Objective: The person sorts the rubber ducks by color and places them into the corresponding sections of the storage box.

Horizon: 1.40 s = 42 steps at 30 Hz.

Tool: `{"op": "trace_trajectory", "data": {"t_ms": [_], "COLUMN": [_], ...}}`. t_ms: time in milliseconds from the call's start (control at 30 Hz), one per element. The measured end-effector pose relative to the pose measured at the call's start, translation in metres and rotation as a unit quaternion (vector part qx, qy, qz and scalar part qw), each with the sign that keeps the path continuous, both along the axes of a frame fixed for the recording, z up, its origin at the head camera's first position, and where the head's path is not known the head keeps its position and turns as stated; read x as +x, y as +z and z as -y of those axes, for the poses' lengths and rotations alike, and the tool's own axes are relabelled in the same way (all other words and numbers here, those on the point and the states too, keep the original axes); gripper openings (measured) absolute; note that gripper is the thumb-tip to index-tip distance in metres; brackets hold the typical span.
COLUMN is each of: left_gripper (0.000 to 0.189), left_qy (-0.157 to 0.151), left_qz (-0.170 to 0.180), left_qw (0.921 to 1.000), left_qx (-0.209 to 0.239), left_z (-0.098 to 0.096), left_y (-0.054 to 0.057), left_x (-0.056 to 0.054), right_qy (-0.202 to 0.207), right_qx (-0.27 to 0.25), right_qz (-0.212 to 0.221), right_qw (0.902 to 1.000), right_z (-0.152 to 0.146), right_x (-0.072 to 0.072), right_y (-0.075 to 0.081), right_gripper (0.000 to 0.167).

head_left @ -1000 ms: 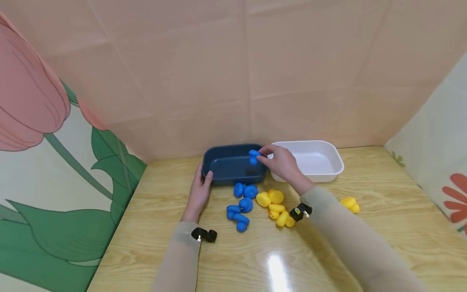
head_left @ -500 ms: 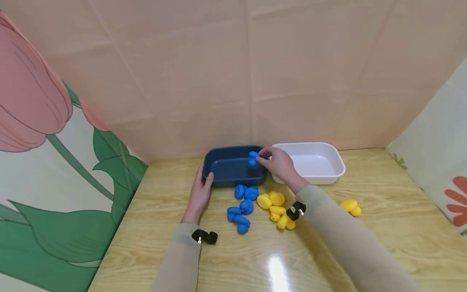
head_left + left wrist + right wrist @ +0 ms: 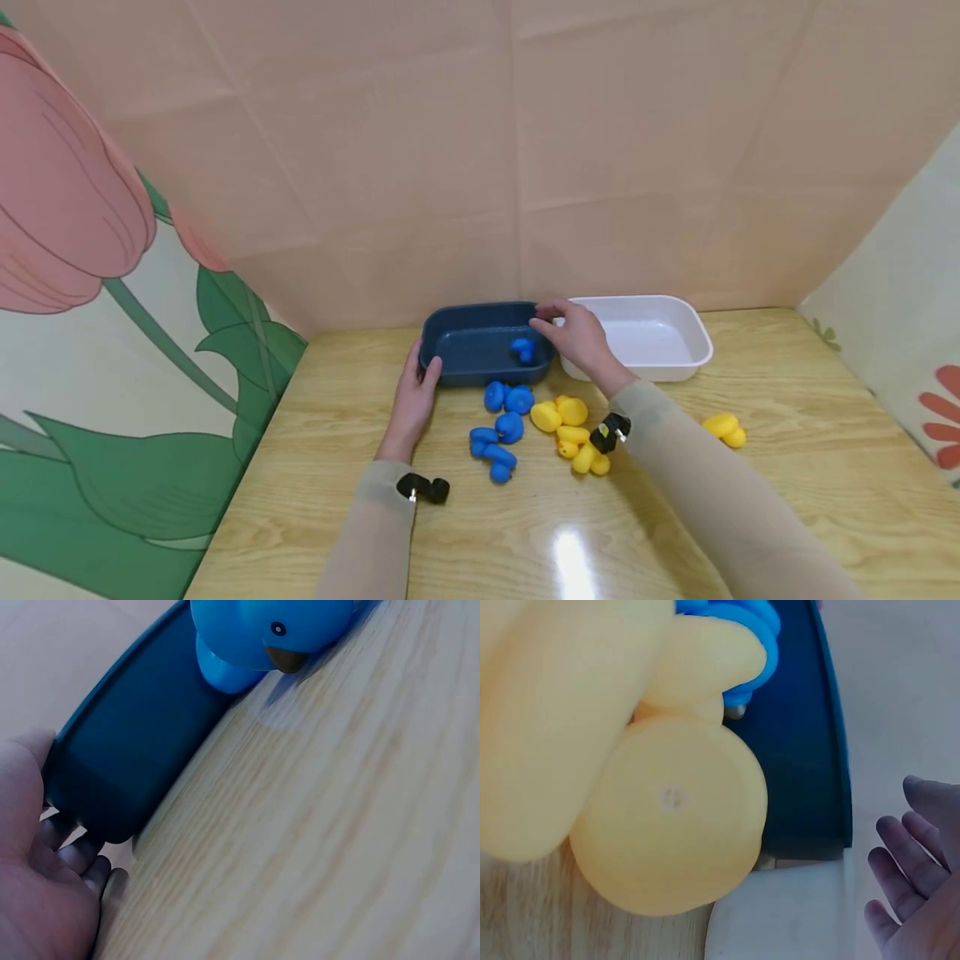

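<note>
My left hand (image 3: pixel 412 400) holds the left end of a dark blue tray (image 3: pixel 468 348), thumb at the rim and fingers round the outer side, as the left wrist view also shows. Inside the tray's right end lies a blue toy duck (image 3: pixel 524 350). Above that end is my right hand (image 3: pixel 581 340), with nothing in it; its fingers (image 3: pixel 904 859) are spread apart in the right wrist view. Several blue ducks (image 3: pixel 510 427) lie in front of the tray, one with its eye and beak showing large in the left wrist view (image 3: pixel 262 634).
A white tray (image 3: pixel 652 333) stands right of the dark one, partly behind my right hand. Several yellow toy ducks (image 3: pixel 573 435) lie clustered right of the blue ones on the wooden table (image 3: pixel 337 400). Another yellow duck (image 3: pixel 724 429) lies farther right. A pink backdrop (image 3: pixel 420 167) hangs behind.
My right fingers have let go of the blue duck, which has dropped from them into the dark blue tray. My left hand keeps its place on the tray.
</note>
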<state>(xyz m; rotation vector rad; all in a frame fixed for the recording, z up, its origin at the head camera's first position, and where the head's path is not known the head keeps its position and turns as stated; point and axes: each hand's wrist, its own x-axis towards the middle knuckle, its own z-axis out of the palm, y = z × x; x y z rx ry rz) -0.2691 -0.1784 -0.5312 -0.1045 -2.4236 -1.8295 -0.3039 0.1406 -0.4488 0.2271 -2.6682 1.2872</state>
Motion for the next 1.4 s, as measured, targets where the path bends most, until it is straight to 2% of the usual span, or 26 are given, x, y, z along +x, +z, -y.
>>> {"op": "trace_trajectory", "data": {"t_ms": [267, 500, 667, 1033, 1233, 1400], "left_gripper": [0.072, 0.070, 0.070, 0.071, 0.070, 0.070], "left_qy": [-0.001, -0.006, -0.007, -0.006, -0.007, -0.009], "left_qz": [0.002, -0.003, -0.007, -0.003, 0.000, 0.001], "left_qw": [1.0000, 1.0000, 0.9999, 0.9999, 1.0000, 1.0000], "left_qx": [-0.009, -0.007, -0.003, -0.009, -0.005, -0.004], "left_z": [0.000, 0.000, -0.001, 0.000, 0.001, 0.001], "left_y": [0.002, -0.001, 0.001, 0.003, 0.004, 0.003], "left_x": [0.002, 0.000, 0.000, 0.002, 0.002, 0.002], "right_qy": [0.005, 0.020, 0.027, 0.061, 0.085, 0.091], "right_qx": [-0.015, -0.001, -0.004, -0.064, -0.106, -0.115], "right_qz": [0.016, 0.026, 0.028, 0.043, 0.054, 0.064], "right_qw": [0.9997, 0.9995, 0.9992, 0.9951, 0.9893, 0.9871], "right_z": [0.004, 0.005, 0.006, 0.015, 0.021, 0.025], "right_x": [0.010, 0.026, 0.040, 0.075, 0.090, 0.102], "right_y": [0.008, 0.010, 0.009, 0.004, 0.000, -0.003], "right_gripper": [0.047, 0.052, 0.057, 0.060, 0.060, 0.061]}}
